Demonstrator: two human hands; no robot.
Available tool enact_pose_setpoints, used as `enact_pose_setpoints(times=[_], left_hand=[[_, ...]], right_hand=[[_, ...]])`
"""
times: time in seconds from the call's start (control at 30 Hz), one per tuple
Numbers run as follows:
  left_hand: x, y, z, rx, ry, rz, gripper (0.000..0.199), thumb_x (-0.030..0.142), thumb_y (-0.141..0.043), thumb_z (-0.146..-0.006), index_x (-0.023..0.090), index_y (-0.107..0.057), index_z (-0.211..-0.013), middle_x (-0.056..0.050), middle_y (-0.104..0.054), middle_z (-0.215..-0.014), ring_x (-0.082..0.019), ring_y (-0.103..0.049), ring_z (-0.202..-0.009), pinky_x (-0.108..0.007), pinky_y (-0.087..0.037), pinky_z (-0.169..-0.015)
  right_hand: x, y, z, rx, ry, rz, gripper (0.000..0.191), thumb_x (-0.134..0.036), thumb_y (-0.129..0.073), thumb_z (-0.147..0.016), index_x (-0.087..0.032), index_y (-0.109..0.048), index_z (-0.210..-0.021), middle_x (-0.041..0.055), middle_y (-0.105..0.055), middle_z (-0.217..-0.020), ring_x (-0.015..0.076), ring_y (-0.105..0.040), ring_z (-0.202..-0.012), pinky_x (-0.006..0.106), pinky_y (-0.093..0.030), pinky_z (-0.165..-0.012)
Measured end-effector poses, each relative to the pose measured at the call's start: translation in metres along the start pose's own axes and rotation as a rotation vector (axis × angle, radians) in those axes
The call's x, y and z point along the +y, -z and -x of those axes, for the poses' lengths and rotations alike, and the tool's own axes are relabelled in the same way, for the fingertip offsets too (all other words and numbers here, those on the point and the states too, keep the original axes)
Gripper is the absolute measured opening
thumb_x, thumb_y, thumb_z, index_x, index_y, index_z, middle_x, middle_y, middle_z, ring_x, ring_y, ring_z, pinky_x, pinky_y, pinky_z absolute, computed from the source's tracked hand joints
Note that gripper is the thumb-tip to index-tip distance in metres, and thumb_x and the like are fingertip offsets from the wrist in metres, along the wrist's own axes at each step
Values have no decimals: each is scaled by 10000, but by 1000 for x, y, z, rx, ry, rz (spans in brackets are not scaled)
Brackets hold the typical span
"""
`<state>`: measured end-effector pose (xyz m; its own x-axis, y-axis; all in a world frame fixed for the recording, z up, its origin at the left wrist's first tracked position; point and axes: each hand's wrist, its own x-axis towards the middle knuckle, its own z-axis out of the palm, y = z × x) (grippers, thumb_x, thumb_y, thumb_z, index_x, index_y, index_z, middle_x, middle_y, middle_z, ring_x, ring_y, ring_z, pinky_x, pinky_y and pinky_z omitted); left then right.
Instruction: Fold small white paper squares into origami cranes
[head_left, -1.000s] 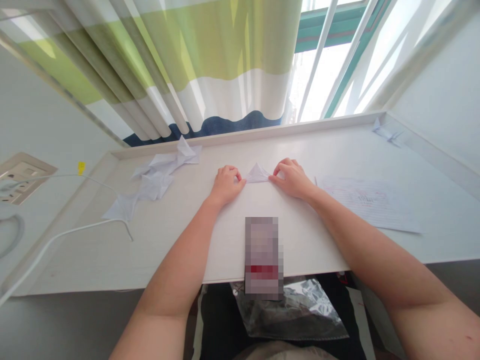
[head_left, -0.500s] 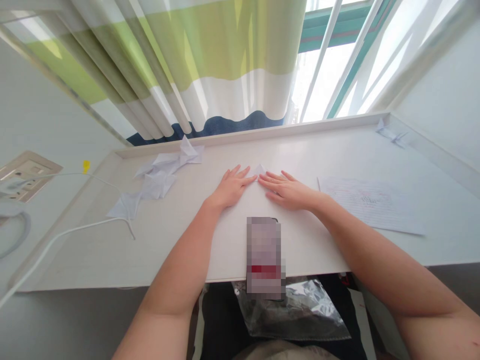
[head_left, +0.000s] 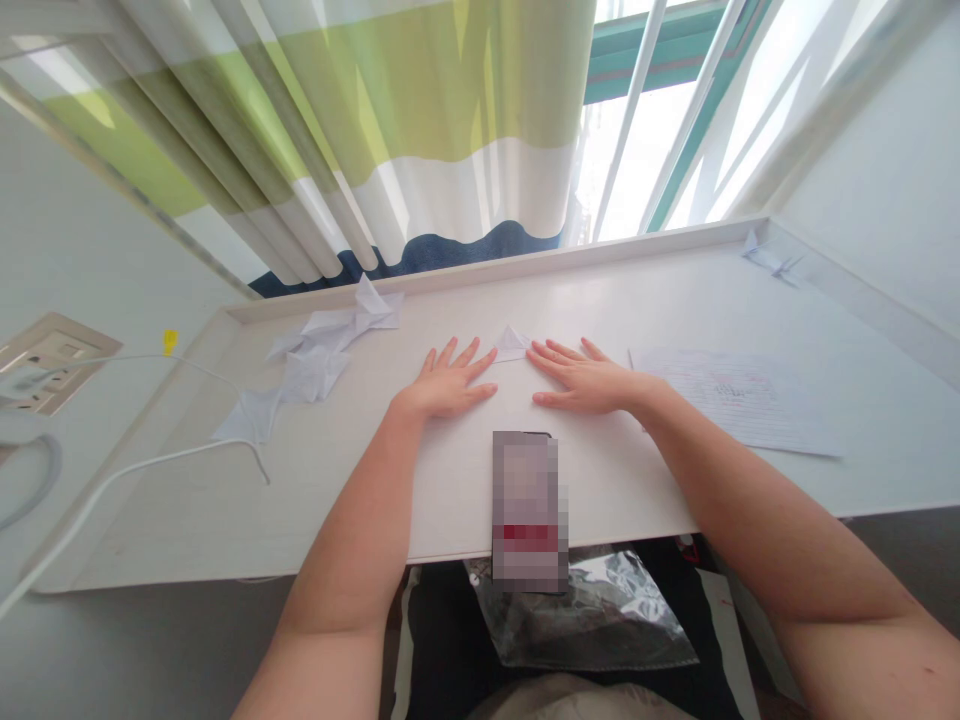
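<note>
A small folded white paper triangle (head_left: 512, 344) lies on the white desk (head_left: 450, 500), its point toward the window. My left hand (head_left: 454, 382) rests palm down on the desk at the paper's left side, fingers spread, with a fingertip at its corner. On the other side my right hand (head_left: 577, 378) lies flat with fingers stretched out, the fingertips at the paper's right corner. Neither hand grips anything. Between my forearms a phone (head_left: 529, 510), its screen blurred, sits at the desk's front edge.
Several folded white papers (head_left: 315, 350) lie at the back left, near a white cable (head_left: 172, 450). A written sheet (head_left: 735, 400) is right of my right hand. Another folded paper (head_left: 772, 262) is in the far right corner. A clear plastic bag (head_left: 592, 630) lies on my lap.
My hands have moved apart, and the left fingers have spread wider. More of the paper triangle shows between them. The view has shifted slightly.
</note>
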<state>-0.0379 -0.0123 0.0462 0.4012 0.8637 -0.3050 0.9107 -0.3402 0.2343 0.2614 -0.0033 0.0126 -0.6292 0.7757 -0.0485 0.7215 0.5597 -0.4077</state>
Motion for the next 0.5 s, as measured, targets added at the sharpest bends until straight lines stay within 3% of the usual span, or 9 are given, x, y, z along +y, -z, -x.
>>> enact_pose_setpoints(times=[0.17, 0.3, 0.37, 0.5], left_hand=[[-11, -5, -1, 86, -38, 48, 721, 691, -523, -1032, 464, -397, -1704, -4, -200, -1863, -416, -64, -1744, -753, -86, -1356], [8, -10, -4, 185, -146, 22, 638, 693, -525, -1035, 462, -530, -1629, 29, -184, -1873, -386, -14, -1754, -699, -15, -1381], [24, -14, -7, 235, -218, 0, 662, 685, -501, -1054, 424, -493, -1663, 27, -178, -1873, -360, -33, -1757, -649, 6, -1404], [43, -22, -10, 192, -284, -20, 758, 665, -446, -1087, 320, -325, -1752, -38, -249, -1853, -318, -96, -1756, -609, -6, -1420]], right_hand=[[2, 0, 2, 50, 13, 20, 787, -773, -558, -995, -427, -448, -1693, 20, -433, -1780, 417, -359, -1664, 732, -210, -1373], [2, -2, 2, 61, 19, 25, 800, -775, -555, -998, -403, -445, -1698, 39, -434, -1780, 413, -352, -1669, 728, -220, -1367], [3, -2, 1, 71, 27, 20, 803, -785, -571, -985, -417, -456, -1689, 31, -457, -1769, 410, -369, -1662, 713, -236, -1368], [7, -1, 0, 74, 25, 0, 791, -796, -589, -964, -456, -477, -1669, 7, -482, -1755, 412, -397, -1647, 715, -240, -1367]])
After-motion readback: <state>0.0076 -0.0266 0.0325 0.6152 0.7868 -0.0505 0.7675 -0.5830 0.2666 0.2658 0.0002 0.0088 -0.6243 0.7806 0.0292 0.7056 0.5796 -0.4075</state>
